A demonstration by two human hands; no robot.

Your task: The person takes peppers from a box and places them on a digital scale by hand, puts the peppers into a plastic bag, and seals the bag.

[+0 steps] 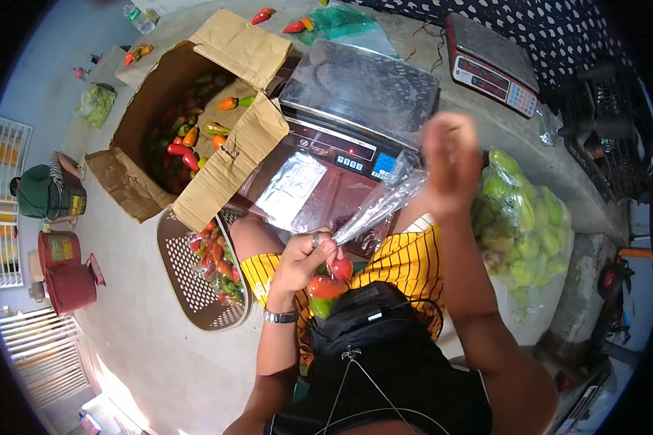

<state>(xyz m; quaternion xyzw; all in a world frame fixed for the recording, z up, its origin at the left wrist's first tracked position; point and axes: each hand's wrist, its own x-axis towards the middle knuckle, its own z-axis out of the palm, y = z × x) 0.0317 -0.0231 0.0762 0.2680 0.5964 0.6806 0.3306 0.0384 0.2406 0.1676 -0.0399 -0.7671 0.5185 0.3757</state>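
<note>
Clear bag [384, 199] of peppers [328, 287], by the black pouch [363, 313].
We see its gathered neck clasped in the left hand [306, 261]; the right hand [451, 161], blurred, arm extended forward, is near the plastic's upper end, its grip unreadable to us; a scale [359, 87] stands beyond.

The wearer had two hands, one left hand [305, 262] and one right hand [451, 167], and one clear plastic bag [381, 206] in which at least three peppers [328, 287] showed. There were two digital scales [363, 94], one cardboard box [232, 167] and one perforated basket [183, 270]; the box and the basket each held too many peppers to count. Three loose peppers [263, 15] lay near one green plastic bag [337, 22]. One plastic bottle [138, 20], one wristwatch [281, 317], one large bag of pale green vegetables [522, 225] and one other person [40, 192] were also visible.
</note>
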